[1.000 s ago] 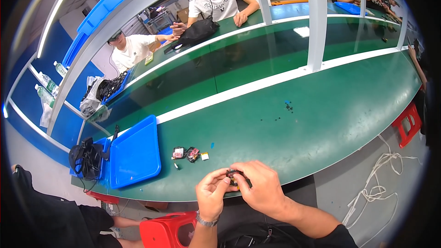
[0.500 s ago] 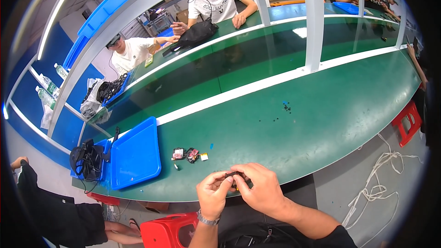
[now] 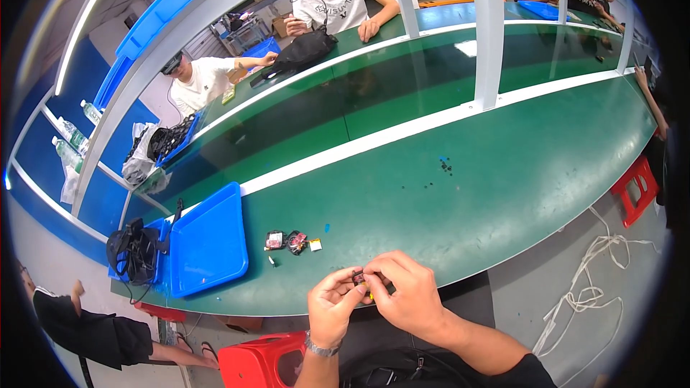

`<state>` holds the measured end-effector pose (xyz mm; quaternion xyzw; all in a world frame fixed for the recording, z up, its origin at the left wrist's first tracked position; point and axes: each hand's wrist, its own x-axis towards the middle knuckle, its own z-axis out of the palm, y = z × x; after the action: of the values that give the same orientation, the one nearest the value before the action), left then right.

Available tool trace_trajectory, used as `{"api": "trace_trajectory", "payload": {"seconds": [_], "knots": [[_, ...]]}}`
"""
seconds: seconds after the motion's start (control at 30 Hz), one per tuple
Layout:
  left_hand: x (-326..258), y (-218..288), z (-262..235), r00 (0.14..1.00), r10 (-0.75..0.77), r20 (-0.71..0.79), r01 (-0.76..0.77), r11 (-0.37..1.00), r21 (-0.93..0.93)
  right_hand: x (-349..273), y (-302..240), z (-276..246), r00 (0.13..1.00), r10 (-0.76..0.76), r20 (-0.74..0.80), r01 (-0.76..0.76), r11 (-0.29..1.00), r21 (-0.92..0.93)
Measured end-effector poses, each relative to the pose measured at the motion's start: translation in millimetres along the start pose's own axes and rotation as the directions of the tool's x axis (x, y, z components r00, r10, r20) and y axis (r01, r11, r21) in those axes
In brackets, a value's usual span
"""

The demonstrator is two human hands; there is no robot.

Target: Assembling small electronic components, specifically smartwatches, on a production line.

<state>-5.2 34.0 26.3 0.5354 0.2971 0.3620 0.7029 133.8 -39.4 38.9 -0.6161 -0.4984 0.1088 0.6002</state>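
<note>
Pinching a small dark component point(image 3: 359, 277) between both sets of fingertips, I have my left hand point(image 3: 332, 309) closed on its left end and my right hand point(image 3: 407, 296) closed over its right, so the piece lies crosswise between them at the near edge of the green workbench point(image 3: 460, 201). Both hands meet on it equally. The loose small parts point(image 3: 289, 242) lie up and to the left of my grip, nearer my left hand, with the blue tray point(image 3: 208, 241) farther left.
</note>
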Motion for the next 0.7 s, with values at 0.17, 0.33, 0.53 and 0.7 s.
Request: {"api": "trace_trajectory", "payload": {"seconds": [0.17,0.33,0.53,0.7], "knots": [[1.1,-1.2,1.6,1.000,0.031,-0.002,-0.031,1.000,-0.005,-2.5,-1.2,7.1,0.999,0.021,-0.047,-0.018,0.998,0.061],[1.1,-2.7,4.7,0.998,0.037,-0.046,-0.037,0.999,0.007,-4.1,0.1,8.1,0.998,-0.012,-0.059,0.015,0.998,0.053],[0.0,-5.9,4.3,0.994,0.079,-0.081,-0.073,0.995,0.072,-6.1,2.8,10.1,0.998,-0.014,-0.060,0.019,0.996,0.086],[-0.4,-7.7,6.8,0.989,0.102,-0.103,-0.090,0.989,0.114,-8.2,-0.3,6.2,0.996,-0.011,-0.088,0.017,0.997,0.076]]}}
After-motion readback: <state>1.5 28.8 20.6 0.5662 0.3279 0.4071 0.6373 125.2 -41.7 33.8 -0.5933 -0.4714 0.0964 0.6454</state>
